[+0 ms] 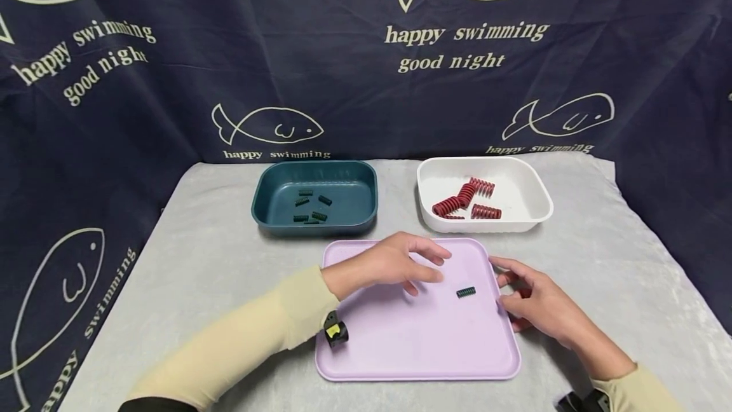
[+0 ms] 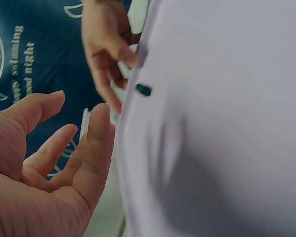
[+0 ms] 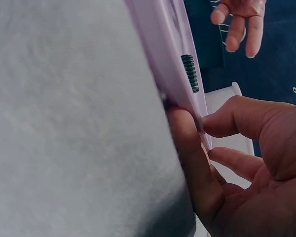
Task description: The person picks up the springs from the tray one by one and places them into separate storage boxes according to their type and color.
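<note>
My left hand (image 1: 400, 261) hovers over the lilac tray (image 1: 417, 348), fingers loosely spread and apart from anything; the left wrist view shows nothing in it. At the tray's right edge, my right hand (image 1: 537, 304) pinches the rim, with the thumb on one side and a finger on the other in the right wrist view. One dark green coil spring (image 1: 466, 292) lies on the tray, between the two hands and closer to the right one. In the right wrist view the same spring (image 3: 190, 74) shows just inside the rim.
Behind the tray on the left stands a teal bin (image 1: 314, 229) with several small dark springs inside. A white bin (image 1: 486, 226) at the back right contains several larger red springs (image 1: 486, 212). A navy printed curtain (image 1: 354, 68) hangs behind the grey cloth-covered table (image 1: 229, 285).
</note>
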Demonstrator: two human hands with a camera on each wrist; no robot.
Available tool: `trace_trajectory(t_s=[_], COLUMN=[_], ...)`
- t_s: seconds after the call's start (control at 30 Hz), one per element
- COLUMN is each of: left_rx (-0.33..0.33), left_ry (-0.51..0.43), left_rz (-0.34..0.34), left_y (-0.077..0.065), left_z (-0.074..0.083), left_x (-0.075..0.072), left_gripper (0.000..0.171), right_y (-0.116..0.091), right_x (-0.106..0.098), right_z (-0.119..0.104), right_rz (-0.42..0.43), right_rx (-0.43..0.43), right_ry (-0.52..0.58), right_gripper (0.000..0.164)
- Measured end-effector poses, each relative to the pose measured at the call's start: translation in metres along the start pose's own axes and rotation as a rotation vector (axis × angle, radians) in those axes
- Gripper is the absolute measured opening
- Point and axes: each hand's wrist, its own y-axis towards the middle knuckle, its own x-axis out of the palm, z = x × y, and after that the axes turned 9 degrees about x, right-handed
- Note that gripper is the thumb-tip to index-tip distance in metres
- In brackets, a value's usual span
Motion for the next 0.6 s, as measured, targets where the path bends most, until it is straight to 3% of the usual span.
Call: trace_trajectory(t_s=[0.27, 0.6], left_rx=[-0.005, -0.052], left_ry=[0.081, 0.156], left_rz=[0.023, 0.126], left_y=[0.007, 0.017], left_z=[-0.013, -0.019], left_x=[0.028, 0.048], left_gripper=[0.041, 0.04], right_y=[0.0, 0.0], right_x=[-0.001, -0.002], right_z=[0.002, 0.003], right_rz=[-0.003, -0.018], right_rx=[-0.034, -0.041], right_ry=[0.015, 0.033], right_gripper=[0.073, 0.072])
